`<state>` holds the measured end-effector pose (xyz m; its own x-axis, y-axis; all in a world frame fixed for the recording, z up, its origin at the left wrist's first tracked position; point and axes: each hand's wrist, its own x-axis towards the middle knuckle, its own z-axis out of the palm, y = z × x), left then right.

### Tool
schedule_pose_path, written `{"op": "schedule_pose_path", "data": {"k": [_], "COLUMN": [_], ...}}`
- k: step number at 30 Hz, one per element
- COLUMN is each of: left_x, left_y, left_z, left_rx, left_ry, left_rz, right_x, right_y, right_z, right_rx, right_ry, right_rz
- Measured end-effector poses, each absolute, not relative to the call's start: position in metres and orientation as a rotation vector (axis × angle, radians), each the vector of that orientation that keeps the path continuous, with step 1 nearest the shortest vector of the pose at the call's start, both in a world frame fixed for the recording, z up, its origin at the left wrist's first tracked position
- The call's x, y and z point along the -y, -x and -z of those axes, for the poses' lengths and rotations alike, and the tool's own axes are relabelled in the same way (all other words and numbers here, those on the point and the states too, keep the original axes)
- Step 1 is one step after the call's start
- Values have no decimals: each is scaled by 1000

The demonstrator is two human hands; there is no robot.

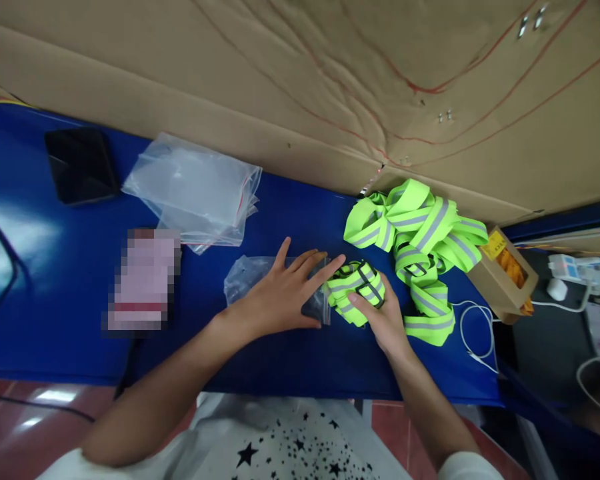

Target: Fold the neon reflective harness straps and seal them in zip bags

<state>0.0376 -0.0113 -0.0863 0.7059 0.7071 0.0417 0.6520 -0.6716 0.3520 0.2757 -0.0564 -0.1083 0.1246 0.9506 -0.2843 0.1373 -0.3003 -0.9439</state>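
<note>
My left hand (pixel 285 290) lies flat with fingers spread on a small clear plastic bag (pixel 247 277) on the blue table (pixel 55 320), holding its mouth. My right hand (pixel 383 320) grips a folded neon-green reflective strap bundle (pixel 353 287) with black buckles, its end at the bag's opening. A loose heap of the same neon-green reflective straps (pixel 420 243) lies just behind and to the right of my right hand.
A stack of clear zip bags (pixel 195 190) lies at the back left, beside a black phone (pixel 80 163). A pink blurred item (pixel 145 280) sits left of the bag. A cardboard wall (pixel 300 87) backs the table. A small open box (pixel 505 273) and white cable (pixel 473 333) are at right.
</note>
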Motion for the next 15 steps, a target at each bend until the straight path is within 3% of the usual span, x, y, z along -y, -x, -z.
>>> {"op": "schedule_pose_path", "data": {"k": [15], "left_x": [14], "left_y": [-38], "left_z": [84], "left_rx": [-968], "left_ry": [-2475], "left_rz": [-404], "right_x": [31], "right_y": [-280], "right_z": [70], "right_rx": [1534], "right_ry": [1693], "right_rz": [-1395]}}
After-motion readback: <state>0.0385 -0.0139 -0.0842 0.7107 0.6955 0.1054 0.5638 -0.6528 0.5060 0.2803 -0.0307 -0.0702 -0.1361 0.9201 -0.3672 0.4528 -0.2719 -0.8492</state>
